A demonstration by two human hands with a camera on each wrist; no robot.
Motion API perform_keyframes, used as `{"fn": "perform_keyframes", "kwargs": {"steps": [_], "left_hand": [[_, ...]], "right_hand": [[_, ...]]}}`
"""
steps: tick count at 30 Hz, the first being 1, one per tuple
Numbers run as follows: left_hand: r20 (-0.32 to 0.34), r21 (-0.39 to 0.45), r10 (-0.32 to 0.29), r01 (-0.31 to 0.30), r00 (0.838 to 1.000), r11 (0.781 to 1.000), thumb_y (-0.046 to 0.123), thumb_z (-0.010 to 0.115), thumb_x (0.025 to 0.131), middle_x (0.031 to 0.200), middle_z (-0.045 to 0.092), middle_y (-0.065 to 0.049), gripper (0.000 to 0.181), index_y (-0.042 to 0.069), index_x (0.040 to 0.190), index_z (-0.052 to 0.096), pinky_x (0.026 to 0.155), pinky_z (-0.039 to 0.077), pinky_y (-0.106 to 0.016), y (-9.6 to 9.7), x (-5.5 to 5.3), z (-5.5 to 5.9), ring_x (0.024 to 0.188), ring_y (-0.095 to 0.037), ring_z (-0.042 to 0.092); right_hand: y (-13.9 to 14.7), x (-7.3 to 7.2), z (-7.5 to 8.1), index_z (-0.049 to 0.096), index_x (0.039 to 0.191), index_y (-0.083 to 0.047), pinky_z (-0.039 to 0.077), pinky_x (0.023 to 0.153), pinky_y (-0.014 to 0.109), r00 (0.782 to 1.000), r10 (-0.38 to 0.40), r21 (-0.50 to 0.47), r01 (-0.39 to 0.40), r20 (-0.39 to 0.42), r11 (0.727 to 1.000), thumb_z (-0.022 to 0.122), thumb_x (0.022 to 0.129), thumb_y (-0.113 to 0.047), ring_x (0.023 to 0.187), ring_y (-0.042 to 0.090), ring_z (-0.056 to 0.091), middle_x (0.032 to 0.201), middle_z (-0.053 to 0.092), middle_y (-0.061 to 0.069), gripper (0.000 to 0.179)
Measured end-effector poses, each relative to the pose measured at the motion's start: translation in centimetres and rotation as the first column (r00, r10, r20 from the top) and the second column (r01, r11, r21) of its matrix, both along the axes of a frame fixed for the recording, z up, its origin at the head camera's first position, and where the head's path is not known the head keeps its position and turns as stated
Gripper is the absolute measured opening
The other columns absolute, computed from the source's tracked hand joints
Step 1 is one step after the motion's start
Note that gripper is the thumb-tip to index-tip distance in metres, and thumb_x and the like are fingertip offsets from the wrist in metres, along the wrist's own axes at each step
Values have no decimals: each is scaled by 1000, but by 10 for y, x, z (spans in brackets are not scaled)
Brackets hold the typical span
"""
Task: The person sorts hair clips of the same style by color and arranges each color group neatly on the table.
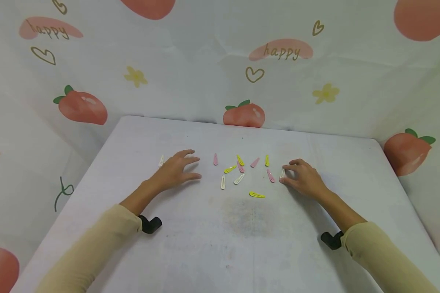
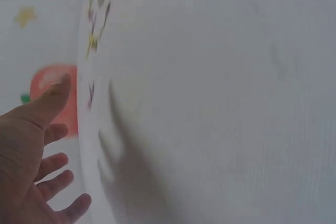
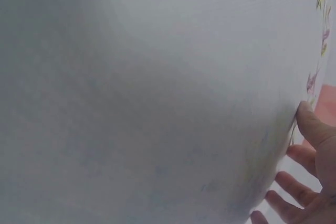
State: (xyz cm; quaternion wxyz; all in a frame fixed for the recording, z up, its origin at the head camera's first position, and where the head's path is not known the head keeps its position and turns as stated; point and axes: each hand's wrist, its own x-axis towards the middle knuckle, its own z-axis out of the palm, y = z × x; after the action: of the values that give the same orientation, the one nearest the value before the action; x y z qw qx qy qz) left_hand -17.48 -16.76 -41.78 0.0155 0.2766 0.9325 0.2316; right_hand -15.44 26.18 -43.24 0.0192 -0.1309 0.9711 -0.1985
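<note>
Several small snap hair clips in white, pink and yellow lie on the white table. My right hand (image 1: 303, 179) is at the right end of the group, thumb and fingertips at the two ends of a white hair clip (image 1: 282, 173), pinching it at the table surface. On the other side my left hand (image 1: 174, 171) hovers above the table with fingers spread and nothing in them. Just beyond its back lies another white hair clip (image 1: 161, 160). A pink hair clip (image 1: 215, 159) is the nearest one ahead of its fingertips.
Between the hands lie a yellow clip (image 1: 257, 195) at the front, a white clip (image 1: 223, 182), a pink clip (image 1: 270, 176) and a yellow clip (image 1: 267, 160). One pink clip (image 1: 240, 167) touches or nearly touches a yellow one (image 1: 240, 160). A patterned cloth (image 1: 205, 81) hangs behind the table.
</note>
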Motion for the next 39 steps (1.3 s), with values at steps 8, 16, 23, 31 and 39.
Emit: {"fn": "perform_keyframes", "kwargs": {"steps": [8,16,23,31,39], "left_hand": [[-34,-25,-114,113,993,993,41,79,84,144,51,-19,61,4,131,65,105,41,-56,46,13,-9,136,-36,44],[-39,-109,-137,132,990,985,44,78,84,142,53,-17,60,10,131,66,98,43,-54,67,13,-17,136,-32,43],[-24,-120,-134,130,991,984,44,78,84,142,53,-16,57,11,129,68,99,43,-52,72,14,-14,137,-31,43],[-27,-112,-153,149,988,982,39,79,85,142,53,-15,54,8,128,68,99,43,-53,66,12,-16,137,-31,42],[-57,-72,-176,172,983,982,35,79,85,145,50,-16,54,3,127,67,102,41,-54,55,11,-20,139,-32,39]], "right_hand": [[0,0,0,66,126,4,40,99,64,1000,0,5,0,-9,1000,79,86,-25,120,46,52,129,56,28,51],[1,-1,-1,66,126,3,40,100,63,1000,-4,12,4,-8,1000,78,86,-26,120,45,52,129,56,28,51],[-1,0,1,66,126,4,40,100,63,1000,4,6,-4,-11,1000,78,86,-25,120,46,52,128,57,28,51],[-1,0,2,65,126,4,40,100,63,1000,0,20,0,-8,1000,78,86,-26,120,46,53,129,57,28,51],[-2,1,3,66,126,3,41,100,62,1000,-5,25,5,-5,1000,79,86,-26,120,45,53,129,57,28,51]]}}
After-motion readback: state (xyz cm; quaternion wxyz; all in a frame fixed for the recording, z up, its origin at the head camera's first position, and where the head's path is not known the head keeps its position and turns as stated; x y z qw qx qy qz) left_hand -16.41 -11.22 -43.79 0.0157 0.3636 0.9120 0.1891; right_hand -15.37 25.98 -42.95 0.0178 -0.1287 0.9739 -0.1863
